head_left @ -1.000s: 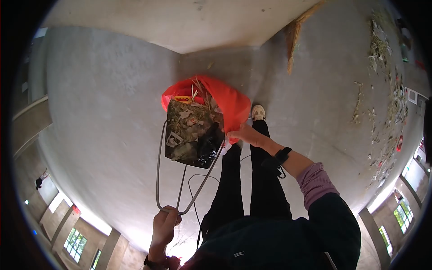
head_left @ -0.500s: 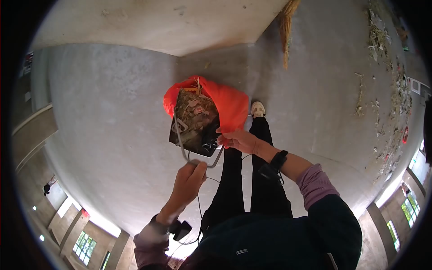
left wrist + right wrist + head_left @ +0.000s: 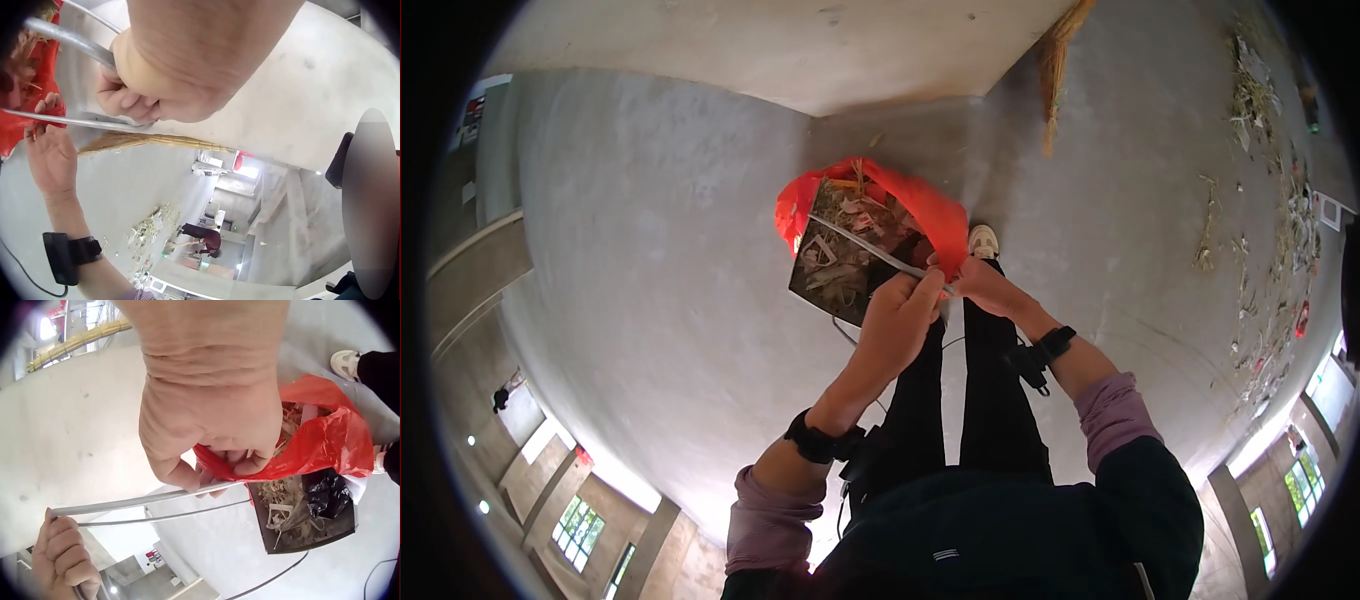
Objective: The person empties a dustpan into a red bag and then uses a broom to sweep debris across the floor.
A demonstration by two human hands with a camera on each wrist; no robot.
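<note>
Treat step in hand, by judgement, as emptying a loaded dustpan [image 3: 852, 308] into a red bag [image 3: 935, 205]. For next move, most likely tip dustpan toward bag mouth while holding bag rim spread; guard against spilling over near edge. Reading left to right: note dustpan's left corner, well apart from both hands, with mixed debris [image 3: 862, 213] spread inside; cannot tell whether resting on floor [image 3: 680, 200]. Next, find left hand [image 3: 897, 325] with fingers curled firmly round metal handle [image 3: 870, 245], above dustpan's near right corner in head view. Then locate red bag, gathered along dustpan's far and right edges. Last, locate right hand [image 3: 992, 287] with fingers curled on bag rim, just beside metal handle; cannot tell whether also gripping metal handle.
</note>
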